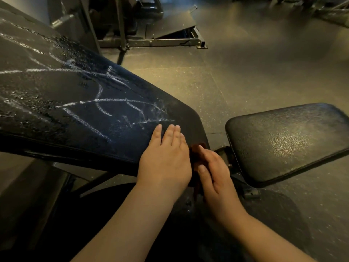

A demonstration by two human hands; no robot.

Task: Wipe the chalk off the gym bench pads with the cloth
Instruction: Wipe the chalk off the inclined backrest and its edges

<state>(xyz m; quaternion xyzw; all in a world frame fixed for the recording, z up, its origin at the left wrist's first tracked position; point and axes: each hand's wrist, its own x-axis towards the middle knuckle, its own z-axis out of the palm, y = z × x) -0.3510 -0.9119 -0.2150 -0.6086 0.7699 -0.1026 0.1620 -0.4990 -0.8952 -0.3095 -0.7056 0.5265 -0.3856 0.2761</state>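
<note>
The cloth is a small, dark reddish rag, bunched at the low end of the back pad, in the narrow space between the two hands. Only a crumpled part of it shows. It looks soft, light and limp, so it should fold to any shape and need a flat palm behind it to bite on the chalk. It is best gathered into a wad under the fingers rather than pinched by a corner, which would leave it trailing.

The right hand has hold of it, thumb and fingers closed loosely about the wad at the pad's edge. The left hand lies flat on the back pad just beside it, fingers straight and together, holding nothing.

The back pad is tilted, firm-looking black vinyl with a pebbled grain. White chalk lines cross most of it, and it glistens towards the upper left, possibly wet, so the cloth may slide there and drag on the dry parts. Chalk caught in the grain will likely want pressure and repeated passes.

The seat pad sits apart to the right, with only a faint haze. The speckled floor and another machine's frame lie beyond.
</note>
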